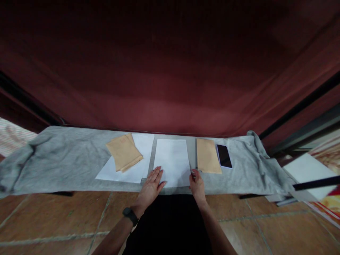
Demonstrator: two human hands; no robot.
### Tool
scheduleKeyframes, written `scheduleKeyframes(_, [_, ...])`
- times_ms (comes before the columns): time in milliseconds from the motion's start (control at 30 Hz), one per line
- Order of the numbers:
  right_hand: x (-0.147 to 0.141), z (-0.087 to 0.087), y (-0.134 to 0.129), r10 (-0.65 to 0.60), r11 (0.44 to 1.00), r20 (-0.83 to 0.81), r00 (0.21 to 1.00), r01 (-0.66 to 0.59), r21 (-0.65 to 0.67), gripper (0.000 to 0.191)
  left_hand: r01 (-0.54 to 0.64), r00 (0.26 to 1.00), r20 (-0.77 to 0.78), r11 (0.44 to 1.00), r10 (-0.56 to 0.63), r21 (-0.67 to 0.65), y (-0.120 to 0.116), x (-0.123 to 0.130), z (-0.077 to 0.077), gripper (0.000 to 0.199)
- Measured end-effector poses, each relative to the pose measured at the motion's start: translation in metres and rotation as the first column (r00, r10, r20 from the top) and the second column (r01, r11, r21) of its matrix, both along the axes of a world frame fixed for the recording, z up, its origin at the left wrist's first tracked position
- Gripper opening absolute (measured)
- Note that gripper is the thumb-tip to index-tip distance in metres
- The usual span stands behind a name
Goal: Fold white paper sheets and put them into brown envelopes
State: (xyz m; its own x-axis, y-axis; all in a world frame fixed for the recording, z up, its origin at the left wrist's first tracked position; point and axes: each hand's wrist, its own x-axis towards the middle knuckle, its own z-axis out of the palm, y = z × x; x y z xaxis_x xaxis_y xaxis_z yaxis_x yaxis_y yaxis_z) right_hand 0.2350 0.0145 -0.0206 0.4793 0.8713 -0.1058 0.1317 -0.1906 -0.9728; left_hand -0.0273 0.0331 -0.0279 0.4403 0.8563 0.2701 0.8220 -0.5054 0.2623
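A white sheet of paper (172, 159) lies upright before me on the grey cloth. My left hand (154, 179) rests flat across its lower left edge, fingers stretched out. At the lower right edge of the sheet, my right hand (196, 181) has its fingers curled in and appears to pinch the paper's border. Just beyond that hand lies a brown envelope (208, 156). Left of the sheet, several brown envelopes (124, 152) are stacked askew on more white paper (145, 150).
A phone (224, 156) lies right of the single envelope. The grey cloth (69, 156) covers a long narrow surface against a dark red panel (164, 106). White boards (310, 173) and a black bar (316, 183) stand at the far right. Tiled floor (79, 212) shows below.
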Motion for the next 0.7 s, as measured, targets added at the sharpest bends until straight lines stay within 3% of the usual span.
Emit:
scheduleKeyframes(100, [-0.004, 0.003, -0.011, 0.034, 0.991, 0.341, 0.939, -0.077, 0.114, 0.034, 0.011, 1.0, -0.029, 0.999, -0.01, 0.036, 0.006, 0.005, -0.001, 0.049])
scheduleKeyframes(167, [-0.015, 0.005, -0.011, 0.108, 0.971, 0.486, 0.867, -0.197, 0.136, 0.036, -0.001, 0.998, -0.057, 0.998, 0.004, 0.058, 0.011, 0.013, 0.001, 0.048])
scheduleKeyframes(267, [-0.042, 0.007, 0.007, 0.232, 0.915, 0.638, 0.734, -0.387, 0.113, 0.042, -0.016, 0.995, -0.096, 0.998, 0.022, 0.065, 0.018, 0.033, 0.005, 0.05])
scheduleKeyframes(367, [-0.064, 0.006, 0.033, 0.286, 0.882, 0.754, 0.592, -0.47, 0.034, 0.046, 0.027, 0.989, -0.145, 0.999, -0.02, 0.043, 0.026, 0.054, 0.005, 0.053])
scheduleKeyframes(533, [-0.062, -0.007, 0.049, 0.283, 0.903, 0.881, 0.378, -0.415, -0.113, 0.048, -0.033, 0.986, -0.163, 0.998, 0.042, 0.055, 0.035, 0.056, -0.002, 0.055])
scheduleKeyframes(700, [-0.039, -0.022, 0.037, 0.12, 0.959, 0.935, 0.334, -0.283, -0.022, 0.059, -0.261, 0.962, -0.056, 0.959, 0.268, 0.11, 0.034, 0.035, -0.008, 0.06])
